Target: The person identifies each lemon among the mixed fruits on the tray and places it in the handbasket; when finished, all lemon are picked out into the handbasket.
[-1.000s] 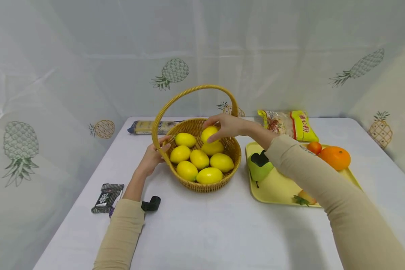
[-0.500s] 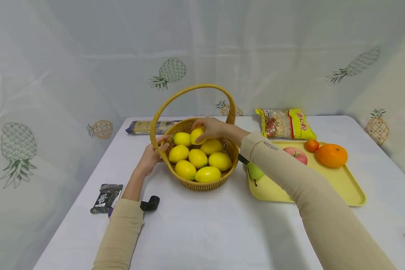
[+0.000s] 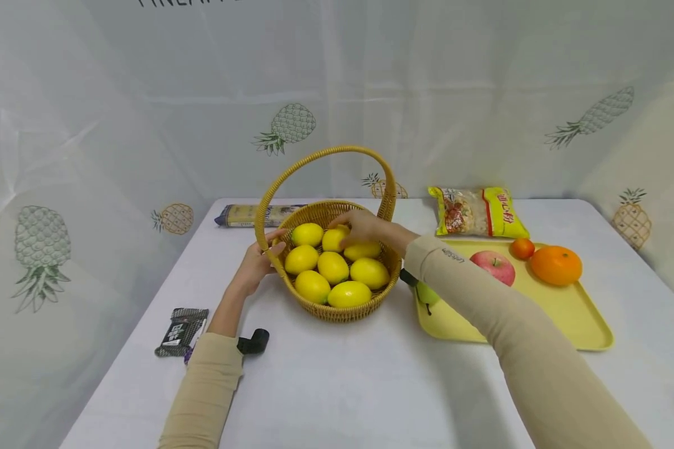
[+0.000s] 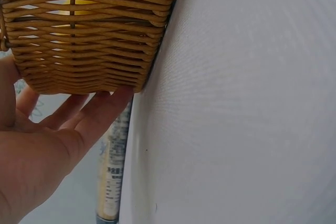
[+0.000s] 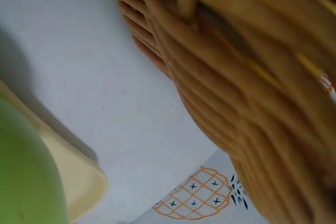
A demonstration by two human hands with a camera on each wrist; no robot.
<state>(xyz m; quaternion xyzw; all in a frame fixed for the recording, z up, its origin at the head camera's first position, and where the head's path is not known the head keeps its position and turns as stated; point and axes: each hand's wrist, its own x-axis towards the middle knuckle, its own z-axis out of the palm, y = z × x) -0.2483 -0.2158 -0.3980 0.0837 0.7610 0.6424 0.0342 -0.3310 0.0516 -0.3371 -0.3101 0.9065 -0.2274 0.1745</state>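
A woven basket (image 3: 341, 313) with a tall arched handle stands in the middle of the table, holding several lemons (image 3: 332, 268). My left hand (image 3: 256, 265) holds the basket's left side, its thumb at the rim; in the left wrist view, the fingers lie against the outer weave. Reaching into the back of the basket, my right hand (image 3: 365, 226) grips a lemon (image 3: 334, 239) low among the others, its fingers partly hiding it. In the right wrist view the basket wall (image 5: 220, 87) fills much of the picture and the hand is out of sight.
Right of the basket, a yellow tray (image 3: 573, 318) bears an apple (image 3: 494, 267), a large orange (image 3: 556, 265), a small orange fruit (image 3: 522, 248) and a green pear (image 3: 427, 294). Behind lie a yellow food bag (image 3: 477, 212) and a long packet (image 3: 253, 215). A black packet (image 3: 181, 332) lies left.
My right hand has moved left and then down into the basket, lowering the lemon among the others. My left hand stays at the basket's side.
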